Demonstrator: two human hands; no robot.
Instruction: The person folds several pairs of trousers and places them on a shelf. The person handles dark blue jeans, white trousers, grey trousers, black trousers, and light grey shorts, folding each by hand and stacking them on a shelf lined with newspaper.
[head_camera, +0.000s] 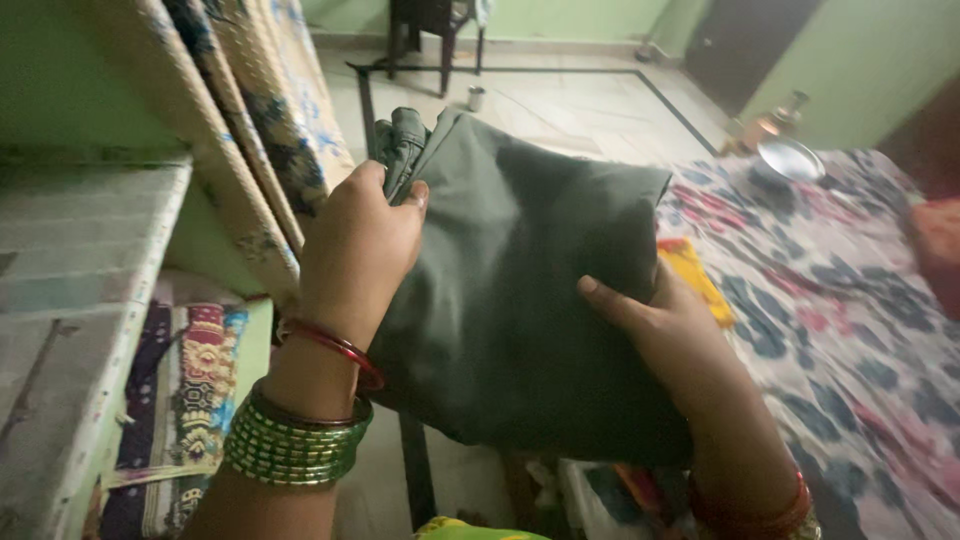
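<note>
Open tiled floor (560, 105) ahead; patterned hanging cloths (250, 130) close left, bed (850, 300) right.

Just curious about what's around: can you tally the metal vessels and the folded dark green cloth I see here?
Folded dark green cloth, held by left hand and right hand: 1
Metal bowl on the bed: 1
Metal cup on the floor: 1
Total: 3

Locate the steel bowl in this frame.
The steel bowl sits at the upper right of the head view, on the far end of the floral bedsheet, beyond the folded dark cloth.
</note>
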